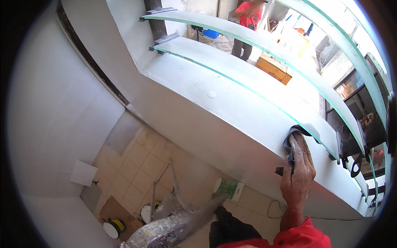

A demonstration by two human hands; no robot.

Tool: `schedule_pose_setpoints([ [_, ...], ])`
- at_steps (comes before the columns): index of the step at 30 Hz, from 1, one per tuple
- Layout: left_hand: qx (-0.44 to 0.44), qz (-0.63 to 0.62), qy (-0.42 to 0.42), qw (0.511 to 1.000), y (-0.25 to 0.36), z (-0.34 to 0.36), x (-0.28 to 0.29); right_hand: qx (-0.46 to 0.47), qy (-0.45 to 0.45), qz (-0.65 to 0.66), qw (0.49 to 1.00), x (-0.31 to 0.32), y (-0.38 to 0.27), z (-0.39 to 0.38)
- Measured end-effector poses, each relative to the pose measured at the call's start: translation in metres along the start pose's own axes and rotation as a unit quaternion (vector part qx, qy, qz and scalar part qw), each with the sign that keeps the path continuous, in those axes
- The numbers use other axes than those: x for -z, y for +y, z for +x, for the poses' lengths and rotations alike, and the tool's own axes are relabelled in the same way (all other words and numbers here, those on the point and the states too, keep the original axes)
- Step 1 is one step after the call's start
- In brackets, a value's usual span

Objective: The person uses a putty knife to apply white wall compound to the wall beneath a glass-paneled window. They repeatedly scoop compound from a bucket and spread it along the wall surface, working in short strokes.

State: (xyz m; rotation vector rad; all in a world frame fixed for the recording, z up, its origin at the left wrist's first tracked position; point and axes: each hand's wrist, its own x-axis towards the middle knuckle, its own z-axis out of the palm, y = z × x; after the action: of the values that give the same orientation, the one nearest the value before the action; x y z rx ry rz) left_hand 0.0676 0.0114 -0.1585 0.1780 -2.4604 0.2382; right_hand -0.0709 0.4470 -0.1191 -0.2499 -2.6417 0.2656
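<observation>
We judge the dark cloth (288, 145) light, soft and limp, best taken by a folded bunch; it lies beneath and just left of the fingers (297, 149) of our right hand (298, 177), on the white sill (231, 109). Those fingers are nearly straight and close together, pressing the cloth down. Just beyond them, the glass slat (252, 78) looks stiff and fragile. Our palm faces down, the wrist behind the fingers, the forearm running back into a red sleeve (304, 236). Our left hand is out of view.
</observation>
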Motion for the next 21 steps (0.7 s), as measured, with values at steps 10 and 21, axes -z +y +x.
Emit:
schedule_pose_setpoints([
  [10, 0.015, -0.021, -0.057, 0.998, -0.011, 0.0, -0.004, -0.1, -0.096, -0.05, 0.989, 0.001, -0.025, 0.021],
  [21, 0.014, 0.006, -0.02, 1.0, -0.017, -0.014, -0.012, 0.017, -0.021, 0.036, 0.999, -0.101, -0.131, 0.11],
])
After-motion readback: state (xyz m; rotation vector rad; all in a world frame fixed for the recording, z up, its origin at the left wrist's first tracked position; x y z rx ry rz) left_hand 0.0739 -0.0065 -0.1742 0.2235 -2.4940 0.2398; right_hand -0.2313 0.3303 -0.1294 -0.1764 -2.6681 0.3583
